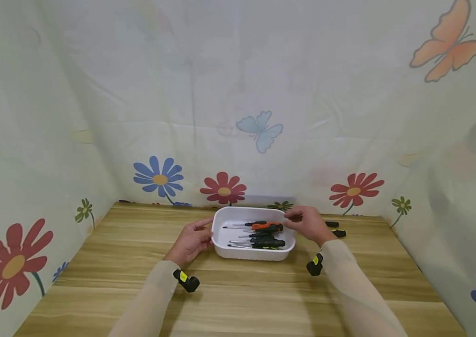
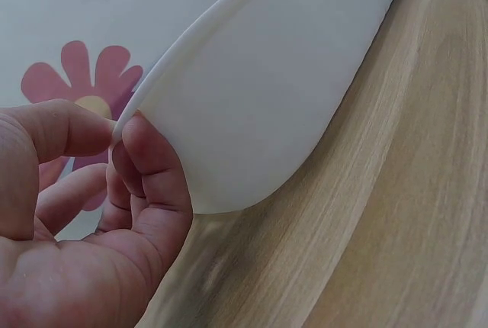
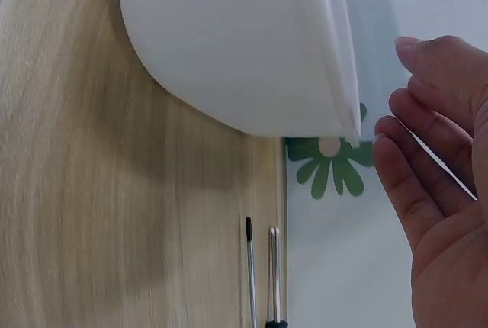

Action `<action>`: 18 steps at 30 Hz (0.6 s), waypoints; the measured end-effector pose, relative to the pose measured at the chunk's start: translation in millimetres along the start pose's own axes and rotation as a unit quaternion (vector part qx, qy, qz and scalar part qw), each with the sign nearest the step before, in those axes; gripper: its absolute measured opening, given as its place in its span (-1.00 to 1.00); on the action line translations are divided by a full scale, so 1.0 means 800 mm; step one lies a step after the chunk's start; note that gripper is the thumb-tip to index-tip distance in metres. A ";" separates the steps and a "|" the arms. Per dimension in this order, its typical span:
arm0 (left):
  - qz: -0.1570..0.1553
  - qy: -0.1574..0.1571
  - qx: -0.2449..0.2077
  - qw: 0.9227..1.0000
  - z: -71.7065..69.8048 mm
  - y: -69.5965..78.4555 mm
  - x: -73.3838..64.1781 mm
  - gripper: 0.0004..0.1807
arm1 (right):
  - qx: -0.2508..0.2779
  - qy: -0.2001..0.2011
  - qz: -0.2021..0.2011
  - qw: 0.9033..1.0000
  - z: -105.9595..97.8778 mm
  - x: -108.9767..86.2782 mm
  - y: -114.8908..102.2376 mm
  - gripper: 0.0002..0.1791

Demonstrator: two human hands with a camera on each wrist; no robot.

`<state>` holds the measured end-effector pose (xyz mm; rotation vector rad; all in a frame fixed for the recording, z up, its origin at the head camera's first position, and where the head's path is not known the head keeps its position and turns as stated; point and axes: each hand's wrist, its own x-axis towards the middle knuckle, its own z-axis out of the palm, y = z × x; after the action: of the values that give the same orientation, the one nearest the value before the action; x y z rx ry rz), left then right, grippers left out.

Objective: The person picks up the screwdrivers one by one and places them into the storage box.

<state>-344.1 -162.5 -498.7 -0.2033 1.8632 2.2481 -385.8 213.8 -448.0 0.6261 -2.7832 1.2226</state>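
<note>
A white plastic bin (image 1: 251, 253) stands on the wooden table, holding several screwdrivers (image 1: 268, 242) with mostly black handles and metal shafts. One screwdriver (image 1: 266, 226) among them has an orange and black handle. At the bin's left end my left hand (image 1: 192, 239) pinches the rim between thumb and fingers, as the left wrist view shows close up. My right hand (image 1: 308, 223) hovers just off the right end of the bin, its fingers loosely bent and holding nothing. In the right wrist view a gap shows between its fingertips (image 3: 381, 139) and the bin.
To the right of the bin, partly behind my right hand, lie two more screwdrivers with black handles (image 1: 339, 233); their shafts (image 3: 275, 274) show in the right wrist view. A curtain (image 1: 238, 164) printed with flowers and butterflies encloses the table (image 1: 229, 295) at the back and sides.
</note>
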 end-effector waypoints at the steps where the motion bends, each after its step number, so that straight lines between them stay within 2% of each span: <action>1: -0.002 -0.001 0.000 1.000 0.000 0.000 0.000 -0.38 | 0.002 0.002 0.002 1.000 -0.003 -0.002 0.001 -0.70; 8: 0.000 -0.004 -0.003 1.000 0.001 0.001 -0.001 -0.39 | 0.014 0.017 0.007 1.000 -0.024 -0.015 0.015 -0.64; 18: 0.002 -0.004 -0.004 1.000 0.001 0.000 -0.001 -0.39 | 0.067 0.021 0.028 0.997 -0.049 -0.035 0.058 -0.56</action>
<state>-343.2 -162.0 -498.1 -0.1924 1.8538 2.2563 -382.7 279.8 -458.3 0.5261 -2.7200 1.4243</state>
